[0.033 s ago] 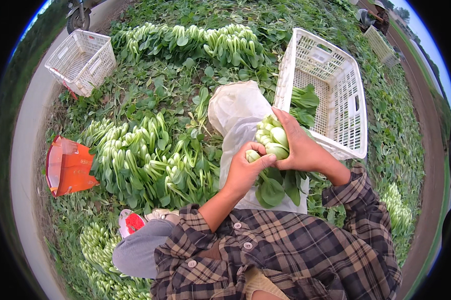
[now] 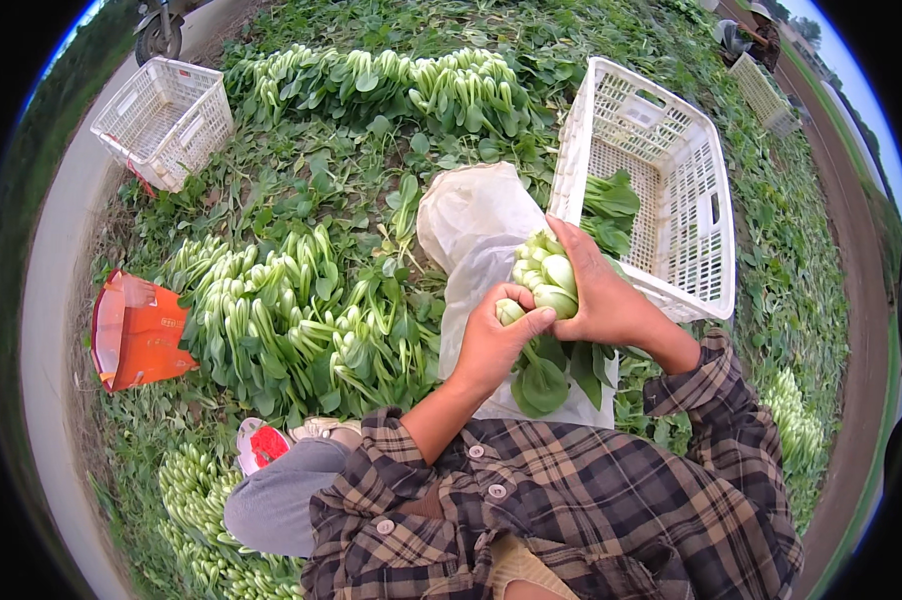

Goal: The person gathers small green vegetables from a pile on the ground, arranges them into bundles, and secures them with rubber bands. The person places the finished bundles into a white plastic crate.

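Observation:
A bunch of bok choy (image 2: 553, 283) is gathered between my two hands above my lap, pale stem ends up and green leaves hanging below. My right hand (image 2: 607, 296) wraps its right side. Closed round a single stem end at the bunch's left is my left hand (image 2: 491, 340), its thumb reaching toward the right hand. Under the bunch lies a whitish cloth or plastic sheet (image 2: 468, 300), draped toward a beige covered lump (image 2: 479, 205). More bok choy (image 2: 611, 205) rests in the near left part of the white plastic crate (image 2: 721, 215) just beyond my right hand.
A large bok choy pile (image 2: 271, 310) lies left, with a row (image 2: 381, 85) farther off and another heap (image 2: 206, 525) at lower left. An orange bag (image 2: 146, 330) stands beside the left pile. Another white crate (image 2: 166, 120) is far left; a person (image 2: 759, 38) works at far right.

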Available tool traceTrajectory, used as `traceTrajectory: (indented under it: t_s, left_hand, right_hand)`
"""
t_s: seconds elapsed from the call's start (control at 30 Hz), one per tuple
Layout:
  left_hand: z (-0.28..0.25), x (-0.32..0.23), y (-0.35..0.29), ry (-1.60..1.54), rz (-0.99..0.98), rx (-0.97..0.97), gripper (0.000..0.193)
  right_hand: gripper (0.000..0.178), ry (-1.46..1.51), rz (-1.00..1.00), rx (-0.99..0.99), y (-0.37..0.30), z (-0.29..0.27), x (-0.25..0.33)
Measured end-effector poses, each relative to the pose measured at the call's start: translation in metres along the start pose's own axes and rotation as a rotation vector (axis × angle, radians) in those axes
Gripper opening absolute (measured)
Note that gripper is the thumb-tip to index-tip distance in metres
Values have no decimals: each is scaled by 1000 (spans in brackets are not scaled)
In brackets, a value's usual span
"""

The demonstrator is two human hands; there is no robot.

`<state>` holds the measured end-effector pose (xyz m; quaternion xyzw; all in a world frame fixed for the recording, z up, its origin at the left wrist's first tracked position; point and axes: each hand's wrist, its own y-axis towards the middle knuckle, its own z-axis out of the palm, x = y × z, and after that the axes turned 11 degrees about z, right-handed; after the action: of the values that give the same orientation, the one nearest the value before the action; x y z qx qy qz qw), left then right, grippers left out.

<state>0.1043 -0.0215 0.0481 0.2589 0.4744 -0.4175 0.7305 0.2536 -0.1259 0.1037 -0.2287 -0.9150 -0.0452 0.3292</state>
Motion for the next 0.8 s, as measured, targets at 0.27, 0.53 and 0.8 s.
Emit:
traceTrajectory:
  t_s: [0.27, 0.53, 0.8]
  left_hand:
    - [-12, 8, 1, -44, -3, 103, 27]
    - [-30, 15, 22, 322, 4, 15, 34]
    - [-37, 15, 30, 316, 17, 158, 55]
  right_hand:
    - [111, -56, 7, -190, -9, 13, -16]
    - [114, -42, 46, -104, -4, 17, -22]
    - [111, 14, -46, -130, 4, 18, -28]
